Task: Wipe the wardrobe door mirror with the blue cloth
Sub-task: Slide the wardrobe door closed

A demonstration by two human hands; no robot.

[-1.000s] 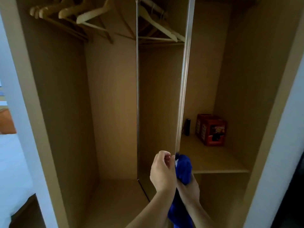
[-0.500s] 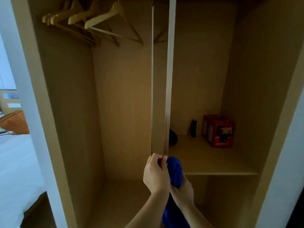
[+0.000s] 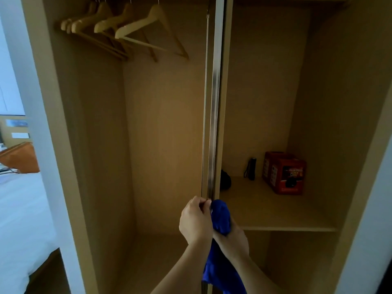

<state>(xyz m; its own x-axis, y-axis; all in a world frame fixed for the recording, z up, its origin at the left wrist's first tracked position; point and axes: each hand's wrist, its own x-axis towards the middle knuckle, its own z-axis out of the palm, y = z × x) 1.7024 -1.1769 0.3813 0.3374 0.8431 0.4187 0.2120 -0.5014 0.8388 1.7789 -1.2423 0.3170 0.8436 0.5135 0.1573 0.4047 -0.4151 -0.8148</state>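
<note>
The wardrobe door stands edge-on to me as a thin vertical strip with a metal frame, so its mirror face is almost hidden. My left hand pinches the door's edge low down. Just right of it, my right hand grips the bunched blue cloth, whose loose end hangs down between my forearms.
Several wooden hangers hang at the upper left inside the wardrobe. On the right shelf stand two red boxes, a small black torch and a dark round object. A white bed lies at the left.
The door has swung from showing a mirror panel to nearly edge-on, moving with my left hand. More of the right shelf has come into sight. Both hands stay at the door's edge.
</note>
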